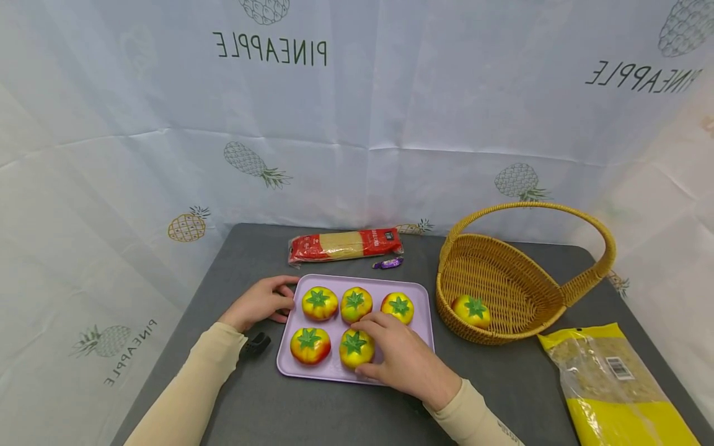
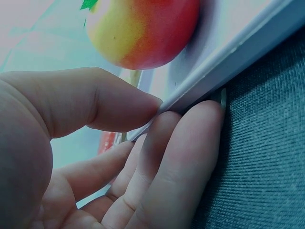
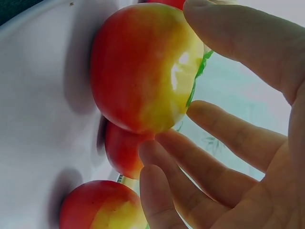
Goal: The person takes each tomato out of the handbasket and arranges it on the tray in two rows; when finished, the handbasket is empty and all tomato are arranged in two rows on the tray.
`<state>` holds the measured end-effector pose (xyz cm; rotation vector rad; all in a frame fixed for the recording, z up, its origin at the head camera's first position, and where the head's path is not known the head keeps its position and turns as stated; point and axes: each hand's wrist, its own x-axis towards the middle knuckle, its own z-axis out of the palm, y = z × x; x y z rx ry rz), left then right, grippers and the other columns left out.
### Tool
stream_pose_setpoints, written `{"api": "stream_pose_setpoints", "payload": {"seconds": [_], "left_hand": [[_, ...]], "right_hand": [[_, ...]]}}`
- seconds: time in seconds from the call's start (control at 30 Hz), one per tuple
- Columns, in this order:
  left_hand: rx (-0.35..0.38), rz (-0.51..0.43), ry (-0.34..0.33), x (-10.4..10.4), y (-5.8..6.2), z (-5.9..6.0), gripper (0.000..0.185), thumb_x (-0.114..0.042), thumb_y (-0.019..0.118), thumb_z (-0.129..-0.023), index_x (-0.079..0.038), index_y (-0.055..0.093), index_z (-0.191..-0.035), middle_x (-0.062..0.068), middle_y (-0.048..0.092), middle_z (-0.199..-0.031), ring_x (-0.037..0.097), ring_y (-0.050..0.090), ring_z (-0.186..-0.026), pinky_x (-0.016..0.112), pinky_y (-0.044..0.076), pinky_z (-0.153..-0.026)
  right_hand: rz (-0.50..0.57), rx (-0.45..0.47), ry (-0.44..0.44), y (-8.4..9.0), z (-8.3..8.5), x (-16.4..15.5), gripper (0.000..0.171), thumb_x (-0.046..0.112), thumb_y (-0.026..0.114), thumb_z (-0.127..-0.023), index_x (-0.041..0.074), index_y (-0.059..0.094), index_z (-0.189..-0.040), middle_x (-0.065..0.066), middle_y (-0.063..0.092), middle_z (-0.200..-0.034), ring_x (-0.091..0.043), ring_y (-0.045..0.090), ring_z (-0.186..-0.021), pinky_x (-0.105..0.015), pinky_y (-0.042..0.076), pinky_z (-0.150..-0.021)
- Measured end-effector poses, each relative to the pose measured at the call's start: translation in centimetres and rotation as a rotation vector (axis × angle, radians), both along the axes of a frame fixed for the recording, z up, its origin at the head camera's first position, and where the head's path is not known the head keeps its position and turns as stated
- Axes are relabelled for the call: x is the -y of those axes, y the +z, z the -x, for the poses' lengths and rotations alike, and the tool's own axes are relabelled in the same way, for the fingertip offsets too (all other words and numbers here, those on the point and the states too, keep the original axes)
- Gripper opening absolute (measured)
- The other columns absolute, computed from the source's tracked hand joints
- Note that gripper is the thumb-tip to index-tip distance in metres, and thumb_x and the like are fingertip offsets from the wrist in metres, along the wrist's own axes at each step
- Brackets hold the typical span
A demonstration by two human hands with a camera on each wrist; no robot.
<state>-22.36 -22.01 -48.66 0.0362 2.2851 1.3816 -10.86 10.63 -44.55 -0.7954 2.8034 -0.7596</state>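
Head view: the flat lilac plastic tray (image 1: 424, 310) lies mid-worktop and serves as the landmark. On the dark grey worktop (image 1: 502, 390), just off the tray's left edge, the left hand (image 1: 259, 303) pinches that rim; in the left wrist view the thumb lies on top of the edge and the fingers (image 2: 190, 157) tuck under it against the cloth-like surface, so this grip is closed on the tray rim. A small black clip-like object (image 1: 255, 345) sits near the tray's front left corner, beside the beige sleeve (image 1: 189, 384).

On the tray lie five yellow-and-red toy tomatoes with green stars on top, three in the back row and two in the front. The front left tomato (image 1: 310, 345) sits untouched. The front right tomato (image 1: 356, 348) is the one in hand: the right hand (image 1: 404, 356) curls over its right side. In the right wrist view the thumb and fingers (image 3: 224, 143) spread round this tomato (image 3: 143, 67), the fingertips touching its surface, a loose half-closed grip.

Behind the tray lie a red-ended packet of spaghetti (image 1: 344, 245) and a small purple wrapped sweet (image 1: 388, 263). Right of the tray stands a woven wicker basket with a hoop handle (image 1: 502, 260), holding one more tomato (image 1: 471, 310). Further right lies a yellow and clear plastic bag of grain (image 1: 613, 384).
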Motion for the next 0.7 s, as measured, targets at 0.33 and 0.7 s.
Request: {"api": "stream_pose_setpoints", "payload": {"seconds": [0.33,0.7], "left_hand": [[-0.002,0.000,-0.007,-0.01,-0.08,-0.09,0.067,-0.015,0.075,-0.096,-0.008,0.051,-0.158,0.016,0.064,-0.113,0.022,0.071,-0.087,0.037,0.069,-0.076],[0.000,0.003,-0.004,-0.05,0.18,-0.15,0.067,-0.015,0.075,-0.096,-0.009,0.051,-0.158,0.016,0.064,-0.115,0.023,0.072,-0.089,0.038,0.069,-0.076]], "right_hand": [[0.012,-0.013,0.004,0.17,0.10,-0.46,0.067,0.037,0.094,-0.084,0.020,0.068,-0.143,0.003,0.065,-0.141,-0.014,0.063,-0.125,-0.043,0.059,-0.111],[0.026,-0.033,0.011,0.24,0.08,-0.53,0.065,0.037,0.094,-0.085,0.018,0.069,-0.142,0.002,0.066,-0.141,-0.015,0.064,-0.125,-0.044,0.059,-0.110]]}}
